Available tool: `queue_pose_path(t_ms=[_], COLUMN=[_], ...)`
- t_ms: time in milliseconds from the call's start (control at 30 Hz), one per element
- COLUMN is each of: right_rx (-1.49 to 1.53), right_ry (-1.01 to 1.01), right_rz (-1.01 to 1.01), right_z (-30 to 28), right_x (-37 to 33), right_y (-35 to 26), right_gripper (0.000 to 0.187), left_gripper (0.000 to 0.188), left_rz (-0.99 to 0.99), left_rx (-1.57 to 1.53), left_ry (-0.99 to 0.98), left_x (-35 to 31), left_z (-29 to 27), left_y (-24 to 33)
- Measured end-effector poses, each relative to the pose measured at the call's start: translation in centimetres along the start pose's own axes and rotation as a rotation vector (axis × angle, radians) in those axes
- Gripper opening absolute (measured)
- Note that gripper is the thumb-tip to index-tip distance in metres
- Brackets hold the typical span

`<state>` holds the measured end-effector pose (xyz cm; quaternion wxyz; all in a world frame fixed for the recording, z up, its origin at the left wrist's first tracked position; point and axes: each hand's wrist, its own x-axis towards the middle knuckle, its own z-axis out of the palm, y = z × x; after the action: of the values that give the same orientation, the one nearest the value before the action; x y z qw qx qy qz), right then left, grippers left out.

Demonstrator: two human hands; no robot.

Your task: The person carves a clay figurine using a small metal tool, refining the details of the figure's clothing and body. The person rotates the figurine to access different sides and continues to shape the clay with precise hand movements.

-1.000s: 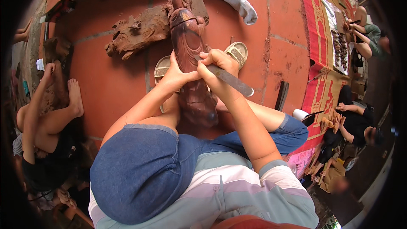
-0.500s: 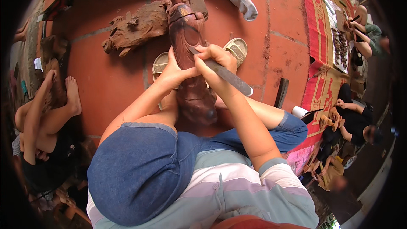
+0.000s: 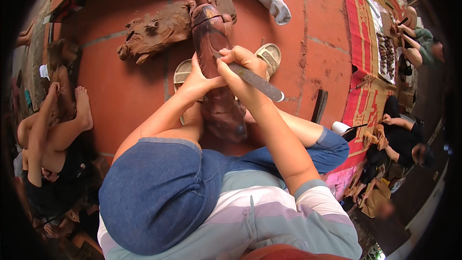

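A reddish-brown carved wooden statue (image 3: pixel 211 36) leans away from me between my legs, its rounded head at the far end. My left hand (image 3: pixel 198 82) grips its middle from the left, with the thumb laid across the front. In my right hand (image 3: pixel 243 62) is a flat grey metal carving blade (image 3: pixel 257 84). The fingers pinch it close to the statue's right side, and its rounded end sticks out toward the lower right. My fingers hide the blade's working tip, so I cannot tell its shape.
Behind the statue lie a rough carved wood piece (image 3: pixel 156 31) and a wooden block (image 3: pixel 225 4). Sandals (image 3: pixel 268 58) flank it. A co-worker's gloved hand (image 3: pixel 276 9) rests at the top. A dark bar (image 3: pixel 319 106) lies right, near a red patterned mat (image 3: pixel 353 33). Other people sit around.
My right hand and the blade have shifted slightly up and to the left along the statue. The left hand keeps its hold, and the statue stays in place.
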<state>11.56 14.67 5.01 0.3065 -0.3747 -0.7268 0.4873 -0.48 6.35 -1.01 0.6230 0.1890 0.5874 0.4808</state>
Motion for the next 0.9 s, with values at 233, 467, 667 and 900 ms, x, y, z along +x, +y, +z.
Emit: queue_pose_path(t_ms=[233,467,667,900], right_rx=[0.001,-0.008,0.014,0.079], right_ry=[-0.008,-0.004,0.027,0.056], right_rz=[-0.013,0.012,-0.003,0.044], right_z=[-0.6,-0.9,-0.2,0.0], right_x=[-0.1,-0.9,-1.0,-0.5], right_y=[0.6,1.1,1.1,0.6], right_gripper=[0.009,0.008,0.007,0.008], left_gripper=[0.135,0.133,0.135,0.134], left_rz=[0.0,0.014,0.011,0.035], left_rx=[0.038,0.05,0.02,-0.003], left_ry=[0.029,0.024,-0.003,0.007], left_x=[-0.3,0.4,0.1,0.1], left_z=[0.1,-0.6,-0.2,-0.2], left_y=[0.5,-0.9,0.0,-0.4])
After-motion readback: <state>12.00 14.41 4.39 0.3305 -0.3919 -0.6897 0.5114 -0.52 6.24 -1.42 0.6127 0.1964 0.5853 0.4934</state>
